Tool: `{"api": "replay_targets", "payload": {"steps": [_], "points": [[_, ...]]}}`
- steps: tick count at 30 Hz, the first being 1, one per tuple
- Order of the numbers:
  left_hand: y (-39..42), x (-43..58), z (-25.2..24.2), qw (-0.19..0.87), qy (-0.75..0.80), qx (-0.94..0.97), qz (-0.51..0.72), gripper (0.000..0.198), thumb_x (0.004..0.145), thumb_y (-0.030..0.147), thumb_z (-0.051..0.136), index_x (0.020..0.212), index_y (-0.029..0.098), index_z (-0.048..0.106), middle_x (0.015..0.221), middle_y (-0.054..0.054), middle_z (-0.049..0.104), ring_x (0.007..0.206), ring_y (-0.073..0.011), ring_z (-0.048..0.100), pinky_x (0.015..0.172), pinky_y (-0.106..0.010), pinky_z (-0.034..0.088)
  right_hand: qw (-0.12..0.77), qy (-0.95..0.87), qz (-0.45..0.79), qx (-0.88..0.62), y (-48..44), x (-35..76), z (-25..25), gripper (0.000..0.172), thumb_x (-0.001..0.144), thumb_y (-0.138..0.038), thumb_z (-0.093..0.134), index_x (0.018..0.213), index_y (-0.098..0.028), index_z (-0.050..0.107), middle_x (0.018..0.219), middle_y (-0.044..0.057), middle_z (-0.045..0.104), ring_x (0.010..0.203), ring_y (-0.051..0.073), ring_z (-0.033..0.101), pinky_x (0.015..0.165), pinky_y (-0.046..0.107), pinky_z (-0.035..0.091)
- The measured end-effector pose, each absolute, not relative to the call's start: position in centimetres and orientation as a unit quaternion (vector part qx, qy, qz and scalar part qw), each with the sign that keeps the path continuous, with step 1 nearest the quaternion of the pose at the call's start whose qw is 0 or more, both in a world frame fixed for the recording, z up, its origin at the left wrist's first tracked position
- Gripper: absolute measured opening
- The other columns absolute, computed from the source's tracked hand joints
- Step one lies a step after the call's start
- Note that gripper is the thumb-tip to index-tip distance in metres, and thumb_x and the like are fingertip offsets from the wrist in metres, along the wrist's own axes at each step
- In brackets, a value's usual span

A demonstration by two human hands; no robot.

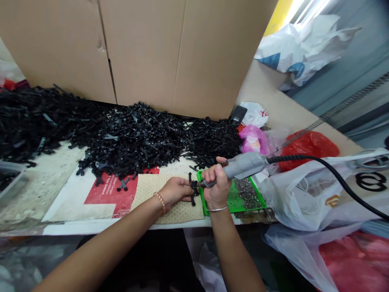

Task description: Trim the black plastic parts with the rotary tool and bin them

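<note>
Forearms [112, 247] across table edge [121, 226], driver [247, 164] above green tray [240, 209]

Down at seven o'clock I see the left hand [175, 189], and just behind it sits a coppery, rose-gold bracelet [160, 202] made of small joined links, with a knobbly, beaded-looking outline. At five o'clock, behind the right hand [217, 186], I get a thinner ornament: a pale, silvery bangle [218, 209], narrow and smooth from where I watch. The forearms [121, 235] are bare along all the length that reaches me. Low down, between six and seven o'clock, I make out black clothing [146, 259], too dark for me to read its cut.
</note>
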State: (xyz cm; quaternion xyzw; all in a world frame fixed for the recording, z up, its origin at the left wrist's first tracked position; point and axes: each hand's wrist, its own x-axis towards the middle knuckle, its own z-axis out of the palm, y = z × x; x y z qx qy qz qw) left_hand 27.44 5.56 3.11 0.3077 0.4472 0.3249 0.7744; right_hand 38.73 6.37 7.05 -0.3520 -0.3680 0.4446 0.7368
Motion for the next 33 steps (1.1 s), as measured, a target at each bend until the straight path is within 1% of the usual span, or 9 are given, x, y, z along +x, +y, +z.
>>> {"api": "replay_targets", "payload": {"steps": [6,9,14,18,22,27,30,33], "points": [[5.6,27.4,3.1,0.777,0.444,0.306,0.325,0.019,0.054,0.015,0.077,0.068,0.01,0.066,0.071,-0.003,0.065,0.065,-0.012,0.062,0.066,-0.026,0.054,0.745,-0.369,0.443,-0.335,6.3,38.6,7.0,0.028,0.075,-0.035,0.068,0.094,-0.021,0.053,0.05,-0.011,0.034,0.041,0.008,0.03,0.045,0.02,0.031],[5.6,27.4,3.2,0.773,0.449,0.305,0.327,0.018,0.054,0.013,0.076,0.07,0.01,0.067,0.07,-0.002,0.064,0.063,-0.0108,0.061,0.064,-0.025,0.054,0.742,-0.374,0.442,-0.337,6.4,38.6,6.9,0.028,0.075,-0.035,0.067,0.095,-0.021,0.053,0.05,-0.011,0.034,0.041,0.008,0.029,0.045,0.02,0.031],[5.6,27.5,3.2,0.775,0.447,0.301,0.33,0.016,0.054,0.012,0.076,0.064,0.01,0.064,0.064,0.0,0.061,0.06,-0.0104,0.059,0.063,-0.025,0.054,0.737,-0.388,0.434,-0.342,6.3,38.5,6.6,0.027,0.077,-0.036,0.065,0.095,-0.022,0.051,0.05,-0.011,0.034,0.041,0.008,0.029,0.045,0.02,0.031],[5.6,27.4,3.2,0.776,0.449,0.3,0.326,0.013,0.055,0.011,0.073,0.064,0.01,0.064,0.065,-0.001,0.062,0.06,-0.01,0.06,0.063,-0.025,0.054,0.733,-0.405,0.43,-0.339,6.2,38.3,6.4,0.025,0.078,-0.034,0.064,0.095,-0.022,0.05,0.051,-0.011,0.034,0.041,0.008,0.03,0.045,0.02,0.032],[5.7,27.5,3.3,0.77,0.46,0.302,0.323,0.012,0.055,0.01,0.073,0.062,0.01,0.063,0.064,-0.001,0.062,0.059,-0.0102,0.06,0.062,-0.025,0.055,0.718,-0.427,0.443,-0.326,6.2,38.4,6.3,0.021,0.08,-0.032,0.063,0.093,-0.022,0.05,0.051,-0.01,0.035,0.041,0.008,0.031,0.044,0.019,0.033],[5.8,27.7,3.4,0.771,0.471,0.291,0.316,0.013,0.054,0.008,0.074,0.058,0.01,0.062,0.06,-0.001,0.062,0.056,-0.0106,0.06,0.06,-0.025,0.056,0.674,-0.468,0.472,-0.324,6.6,38.6,5.9,0.02,0.081,-0.034,0.062,0.088,-0.023,0.047,0.049,-0.011,0.033,0.038,0.008,0.029,0.042,0.019,0.031],[5.9,27.8,3.5,0.764,0.481,0.292,0.316,0.009,0.057,0.004,0.068,0.057,0.01,0.061,0.056,0.0,0.06,0.051,-0.0088,0.058,0.055,-0.022,0.055,0.651,-0.48,0.488,-0.329,6.9,38.6,5.8,0.022,0.08,-0.036,0.062,0.089,-0.023,0.047,0.048,-0.012,0.032,0.037,0.008,0.029,0.042,0.019,0.031],[5.7,28.0,4.1,0.75,0.503,0.3,0.309,0.015,0.059,-0.001,0.061,0.051,0.011,0.057,0.049,0.003,0.055,0.045,-0.0068,0.055,0.051,-0.019,0.053,0.639,-0.473,0.487,-0.361,6.3,38.6,6.8,0.025,0.076,-0.036,0.066,0.086,-0.022,0.049,0.047,-0.011,0.032,0.038,0.008,0.03,0.043,0.021,0.031]]}}
